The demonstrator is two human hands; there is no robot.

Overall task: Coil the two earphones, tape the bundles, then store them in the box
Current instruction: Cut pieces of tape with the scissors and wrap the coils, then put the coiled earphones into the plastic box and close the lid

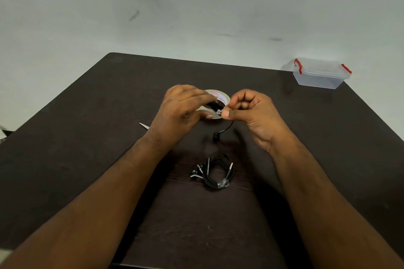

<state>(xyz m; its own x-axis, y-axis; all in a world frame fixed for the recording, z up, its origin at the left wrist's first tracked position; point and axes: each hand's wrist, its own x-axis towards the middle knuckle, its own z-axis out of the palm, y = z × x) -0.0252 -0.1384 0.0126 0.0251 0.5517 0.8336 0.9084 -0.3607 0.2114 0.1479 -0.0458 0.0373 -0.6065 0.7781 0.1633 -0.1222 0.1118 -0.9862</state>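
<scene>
On table (pixel 87 159): tape roll (pixel 218 96) at centre, between left hand (pixel 183 109) and right hand (pixel 251 111); coiled earphone bundle (pixel 215 173) nearer, before the roll; box (pixel 319 76) at far right corner; scissors tip (pixel 143 125) left of left hand.

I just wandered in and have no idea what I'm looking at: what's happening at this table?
A person is bundling earphones. Both hands, the left hand and right hand, hold the second earphone above a tape roll, and seem to be taping it; one earbud dangles below. A first bundle, already coiled and taped, lies on the dark table nearer the person. The clear storage box with red clips waits shut at the far right corner.
</scene>
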